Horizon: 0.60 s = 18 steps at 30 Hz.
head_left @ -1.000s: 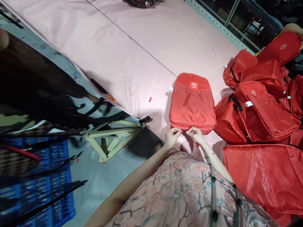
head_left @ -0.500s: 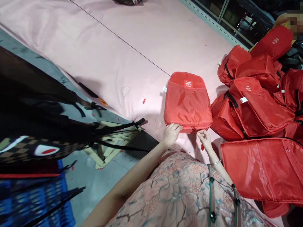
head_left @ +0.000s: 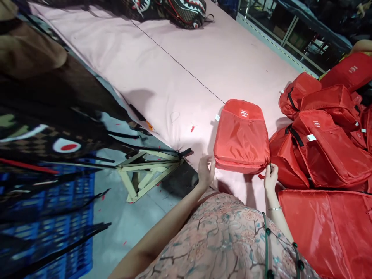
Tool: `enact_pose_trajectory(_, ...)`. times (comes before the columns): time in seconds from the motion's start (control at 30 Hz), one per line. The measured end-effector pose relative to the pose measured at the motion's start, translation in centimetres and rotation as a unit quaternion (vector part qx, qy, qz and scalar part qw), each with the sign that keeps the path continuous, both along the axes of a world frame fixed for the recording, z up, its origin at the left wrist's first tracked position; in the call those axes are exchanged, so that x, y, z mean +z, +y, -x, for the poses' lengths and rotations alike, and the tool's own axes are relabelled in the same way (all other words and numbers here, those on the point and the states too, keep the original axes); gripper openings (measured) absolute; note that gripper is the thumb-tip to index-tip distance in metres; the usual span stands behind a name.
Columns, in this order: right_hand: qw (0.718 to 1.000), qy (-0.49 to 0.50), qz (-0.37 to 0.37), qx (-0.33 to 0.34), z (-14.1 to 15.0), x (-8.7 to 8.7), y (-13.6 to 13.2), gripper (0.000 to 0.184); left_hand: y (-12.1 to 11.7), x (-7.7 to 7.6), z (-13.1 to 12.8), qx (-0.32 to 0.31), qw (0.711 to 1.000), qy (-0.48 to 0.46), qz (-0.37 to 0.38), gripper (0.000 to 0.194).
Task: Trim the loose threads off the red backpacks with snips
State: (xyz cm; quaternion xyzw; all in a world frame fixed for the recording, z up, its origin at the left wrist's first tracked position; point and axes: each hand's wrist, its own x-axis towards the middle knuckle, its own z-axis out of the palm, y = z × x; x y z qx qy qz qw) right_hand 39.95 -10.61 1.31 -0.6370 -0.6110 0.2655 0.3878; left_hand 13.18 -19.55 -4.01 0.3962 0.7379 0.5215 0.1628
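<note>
A red fabric bag (head_left: 242, 141) lies on the pink-covered table, its small label at the far end and its near edge facing me. Beside the near left corner, my left hand (head_left: 206, 172) is open, fingers apart and slightly bent. My right hand (head_left: 271, 177) pinches at the near right corner; a tiny dark item shows at its fingertips, too small to name. Just left of those fingers hangs a small red piece (head_left: 261, 176). A white tag (head_left: 217, 117) sticks out from the bag's left side.
Several red bags (head_left: 328, 147) are heaped at the right. A person with dark patterned bags stands at the left, near a blue crate (head_left: 78, 232) and a pale wooden frame (head_left: 149, 170). Another patterned bag (head_left: 186, 13) lies on the table's far side.
My right hand has moved along the bag's near edge to its right corner. My left hand has let go of the near edge and opened. The view has shifted.
</note>
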Motion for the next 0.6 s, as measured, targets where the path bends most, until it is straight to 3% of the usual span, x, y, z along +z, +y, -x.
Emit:
enact_pose_trajectory(0.07, 0.999, -0.041, 0.017, -0.009, -0.3, -0.1, 1.3, 0.054, 0.8, -0.8, 0.9, 0.039, 0.990, -0.135, 0.035, 0.030)
enact_pose_trajectory(0.13, 0.997, -0.063, 0.042, -0.011, -0.2, -0.2, 2.3, 0.065, 1.8, -1.2, 1.5, -0.007, 0.965, -0.259, 0.044, 0.029)
enact_pose_trajectory(0.23, 0.997, -0.055, 0.047, -0.023, 0.4, -0.5, 2.8, 0.070, 3.0, -0.5, 1.6, -0.059, 0.919, -0.390, 0.015, 0.036)
enact_pose_trajectory(0.3, 0.998, -0.033, 0.039, -0.021, 0.6, -0.9, 2.7, 0.065, 3.2, 0.6, 1.4, -0.059, 0.907, -0.417, -0.003, 0.039)
enact_pose_trajectory(0.43, 0.997, 0.052, 0.040, -0.032, 0.5, -1.8, 2.7, 0.051, 3.3, 4.5, 1.5, -0.068, 0.932, -0.355, -0.023, 0.037)
enact_pose_trajectory(0.53, 0.981, 0.159, 0.105, -0.040, 0.5, -3.0, 2.4, 0.044, 3.5, 8.8, 1.6, -0.104, 0.972, -0.208, -0.039, 0.033)
enact_pose_trajectory(0.6, 0.966, 0.210, 0.147, -0.024, 0.9, -3.9, 1.8, 0.044, 3.7, 11.4, 1.2, -0.159, 0.982, -0.085, -0.057, 0.035)
